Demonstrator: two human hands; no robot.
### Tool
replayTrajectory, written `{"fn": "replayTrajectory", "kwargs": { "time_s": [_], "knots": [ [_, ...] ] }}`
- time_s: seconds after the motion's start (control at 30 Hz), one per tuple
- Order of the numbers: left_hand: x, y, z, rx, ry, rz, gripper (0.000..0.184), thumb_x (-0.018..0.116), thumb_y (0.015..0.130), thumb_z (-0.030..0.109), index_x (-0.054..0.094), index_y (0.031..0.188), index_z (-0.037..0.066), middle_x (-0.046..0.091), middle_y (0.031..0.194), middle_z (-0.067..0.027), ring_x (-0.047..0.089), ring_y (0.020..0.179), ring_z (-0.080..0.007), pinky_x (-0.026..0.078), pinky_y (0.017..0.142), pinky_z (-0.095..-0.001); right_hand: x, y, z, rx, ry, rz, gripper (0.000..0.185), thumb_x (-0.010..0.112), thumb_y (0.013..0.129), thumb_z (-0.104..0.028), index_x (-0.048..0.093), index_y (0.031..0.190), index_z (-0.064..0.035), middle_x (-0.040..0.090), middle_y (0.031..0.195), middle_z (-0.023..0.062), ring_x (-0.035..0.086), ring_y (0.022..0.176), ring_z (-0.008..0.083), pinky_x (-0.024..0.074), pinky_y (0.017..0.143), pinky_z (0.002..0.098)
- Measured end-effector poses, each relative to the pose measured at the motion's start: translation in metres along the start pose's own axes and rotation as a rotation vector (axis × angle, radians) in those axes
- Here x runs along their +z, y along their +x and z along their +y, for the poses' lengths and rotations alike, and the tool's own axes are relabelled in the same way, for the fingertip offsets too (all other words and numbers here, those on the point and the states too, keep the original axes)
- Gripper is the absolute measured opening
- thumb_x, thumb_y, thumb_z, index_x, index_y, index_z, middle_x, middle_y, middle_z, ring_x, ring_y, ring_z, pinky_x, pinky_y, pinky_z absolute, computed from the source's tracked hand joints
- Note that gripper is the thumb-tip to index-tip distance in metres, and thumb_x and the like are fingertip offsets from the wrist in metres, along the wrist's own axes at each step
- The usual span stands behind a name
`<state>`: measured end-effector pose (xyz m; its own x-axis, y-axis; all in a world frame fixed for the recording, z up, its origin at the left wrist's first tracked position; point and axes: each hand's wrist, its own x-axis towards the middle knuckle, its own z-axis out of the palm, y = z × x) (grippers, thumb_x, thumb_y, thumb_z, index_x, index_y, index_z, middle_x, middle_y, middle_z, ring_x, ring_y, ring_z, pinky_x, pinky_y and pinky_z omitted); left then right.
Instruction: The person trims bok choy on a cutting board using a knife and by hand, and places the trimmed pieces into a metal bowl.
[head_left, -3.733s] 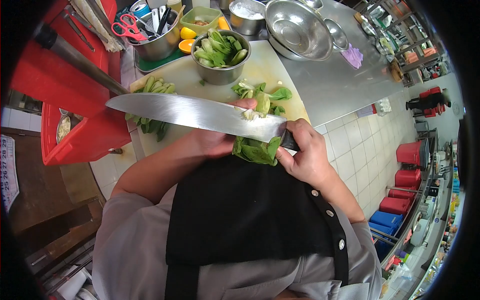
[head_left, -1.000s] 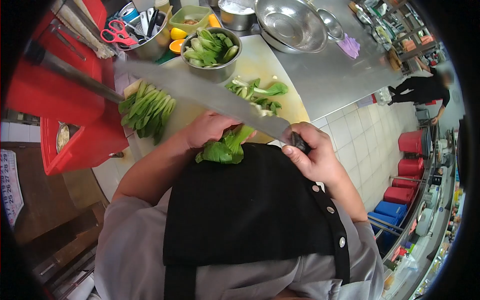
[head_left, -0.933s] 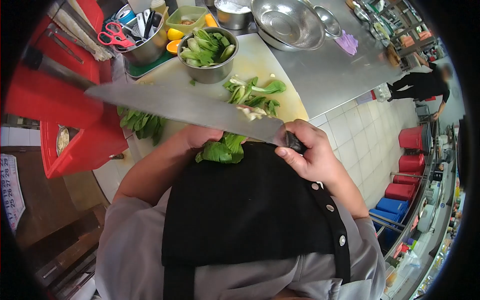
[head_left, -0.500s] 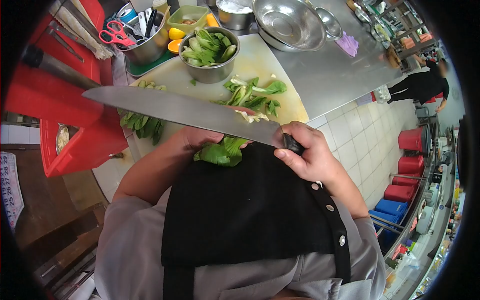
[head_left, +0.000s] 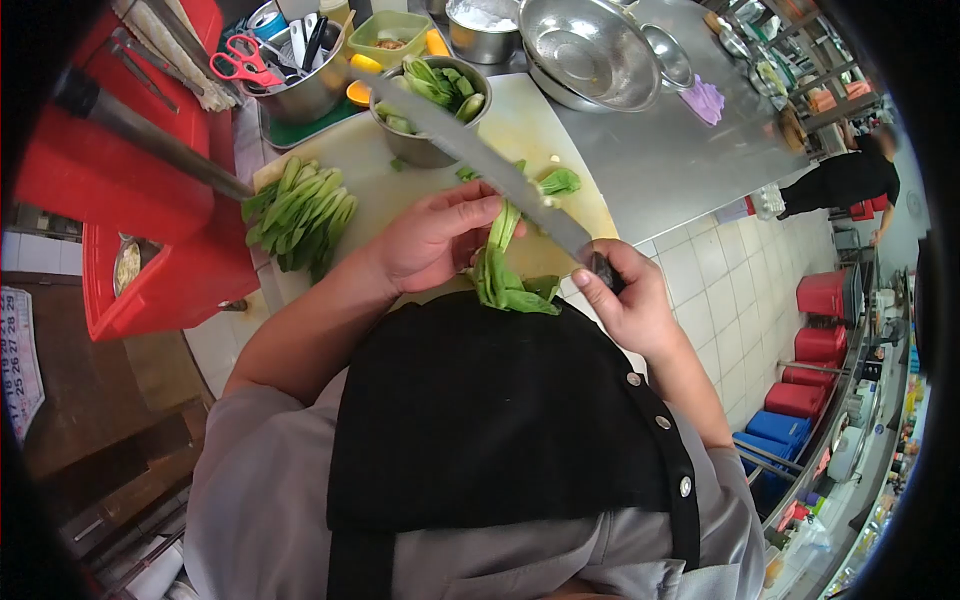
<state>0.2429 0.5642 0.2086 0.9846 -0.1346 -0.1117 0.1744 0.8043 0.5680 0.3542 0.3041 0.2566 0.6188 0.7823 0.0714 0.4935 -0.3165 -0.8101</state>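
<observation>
My left hand (head_left: pixel 440 238) pinches a leafy green (head_left: pixel 497 268), whose leaves hang down in front of my apron. My right hand (head_left: pixel 628 300) grips the black handle of a large knife (head_left: pixel 468 150). The blade points up and to the left, passing over the cutting board (head_left: pixel 385 178) and across part of a metal pot (head_left: pixel 420 150) of cut greens. Small pale bits cling to the blade near the handle. At the board's left lies a bunch of greens (head_left: pixel 300 212). Loose leaves (head_left: pixel 558 181) lie beyond the blade, partly hidden by it.
Behind the board stand a pot of utensils (head_left: pixel 305 98) with red scissors (head_left: pixel 245 62), a green container (head_left: pixel 388 35) and metal bowls (head_left: pixel 590 55). A purple cloth (head_left: pixel 704 101) lies on the steel table (head_left: pixel 650 165). A red bin (head_left: pixel 170 285) is at left; a person (head_left: pixel 850 178) stands far right.
The knife's tip has swung up and right, from over the greens bunch to over the pot. My left hand has moved up and turned, showing more fingers, and the held green has shifted right.
</observation>
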Motion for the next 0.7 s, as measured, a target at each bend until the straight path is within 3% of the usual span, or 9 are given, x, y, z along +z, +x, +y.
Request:
{"fn": "replayTrajectory", "kwargs": {
  "time_s": [0.07, 0.1, 0.17, 0.23, 0.33, 0.7],
  "knots": [
    [0.004, 0.003, -0.007, 0.096, -0.040, 0.026, 0.026, 0.059, 0.104, 0.019, 0.058, 0.129, 0.011, 0.067, 0.120, -0.0059, 0.066, 0.106, -0.0143, 0.055, 0.090, -0.0338, 0.003, 0.002, -0.008, -0.116, -0.072, 0.011, 0.030, 0.080, 0.088, -0.025, 0.066, 0.102, -0.0031, 0.065, 0.083, 0.0111, 0.064, 0.072, 0.0255, 0.0518, 0.067, 0.0351],
    [-0.005, 0.008, -0.006, 0.069, -0.174, -0.174, 0.040, 0.059, 0.103, 0.021, 0.051, 0.140, 0.008, 0.064, 0.128, -0.0077, 0.064, 0.118, -0.0220, 0.051, 0.104, -0.0391, 0.003, 0.004, -0.015, -0.172, -0.106, 0.000, 0.031, 0.081, 0.086, -0.025, 0.066, 0.102, -0.0034, 0.065, 0.084, 0.0125, 0.065, 0.073, 0.0289, 0.0526, 0.068, 0.0364],
    [-0.015, 0.011, -0.014, 0.031, -0.149, -0.131, 0.040, 0.059, 0.103, 0.019, 0.050, 0.141, 0.008, 0.064, 0.128, -0.0087, 0.064, 0.117, -0.0225, 0.051, 0.103, -0.0396, 0.006, 0.007, -0.025, -0.237, -0.152, -0.028, 0.033, 0.083, 0.083, -0.025, 0.066, 0.101, -0.0038, 0.065, 0.086, 0.0146, 0.067, 0.076, 0.0364, 0.0541, 0.069, 0.0404],
    [0.004, 0.010, -0.008, 0.004, -0.159, -0.120, 0.041, 0.057, 0.104, 0.016, 0.048, 0.143, 0.008, 0.066, 0.123, -0.0114, 0.067, 0.113, -0.0230, 0.055, 0.099, -0.0402, 0.007, 0.008, -0.027, -0.261, -0.160, -0.049, 0.034, 0.083, 0.083, -0.026, 0.065, 0.102, -0.0035, 0.065, 0.086, 0.0142, 0.066, 0.076, 0.0362, 0.0541, 0.068, 0.0403],
    [0.006, 0.008, -0.004, -0.010, -0.085, -0.099, 0.034, 0.058, 0.104, 0.017, 0.054, 0.137, 0.008, 0.068, 0.117, -0.0070, 0.068, 0.108, -0.0184, 0.057, 0.094, -0.0351, 0.007, 0.010, -0.028, -0.325, -0.174, -0.082, 0.036, 0.083, 0.082, -0.026, 0.064, 0.103, -0.0030, 0.065, 0.086, 0.0141, 0.066, 0.076, 0.0363, 0.0542, 0.067, 0.0404],
    [0.016, 0.006, -0.005, 0.024, -0.029, -0.067, 0.033, 0.056, 0.106, 0.018, 0.055, 0.137, 0.007, 0.068, 0.118, -0.0080, 0.068, 0.107, -0.0165, 0.057, 0.092, -0.0322, 0.006, 0.012, -0.029, -0.322, -0.219, -0.090, 0.039, 0.084, 0.081, -0.027, 0.064, 0.104, -0.0024, 0.065, 0.088, 0.0150, 0.067, 0.078, 0.0375, 0.0548, 0.068, 0.0411]
  ]
}}
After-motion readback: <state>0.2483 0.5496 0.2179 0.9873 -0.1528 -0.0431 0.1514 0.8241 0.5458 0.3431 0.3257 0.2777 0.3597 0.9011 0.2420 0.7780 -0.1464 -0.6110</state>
